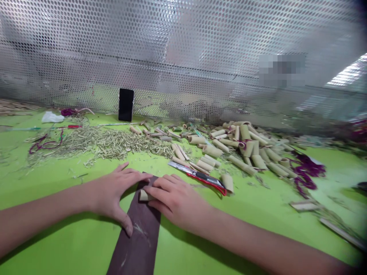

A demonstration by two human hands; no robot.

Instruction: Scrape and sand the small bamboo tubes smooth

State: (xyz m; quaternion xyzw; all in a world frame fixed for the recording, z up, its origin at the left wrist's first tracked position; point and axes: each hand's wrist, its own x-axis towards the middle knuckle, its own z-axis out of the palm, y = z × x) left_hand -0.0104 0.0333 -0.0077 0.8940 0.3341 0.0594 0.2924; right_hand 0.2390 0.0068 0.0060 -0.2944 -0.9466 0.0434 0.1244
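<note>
My right hand (176, 200) has its fingers wrapped over a short hollow piece of bamboo-like stem (143, 196), whose open end shows on the left. The piece lies on a dark brown strip (140, 236), which looks like sandpaper, on the green table. My left hand (116, 193) rests open at the strip's left edge, thumb spread from the fingers. Beyond my right hand lies a red and black utility knife (200, 177) with its blade out. Another short tube (227, 183) is beside its handle.
A pile of cut tubes (255, 149) lies at the back right, near purple yarn (308, 172). Stem shavings (111, 143) spread across the back left. A phone (126, 105) leans upright against a perforated metal screen (177, 49). White tissue (52, 117) lies far left.
</note>
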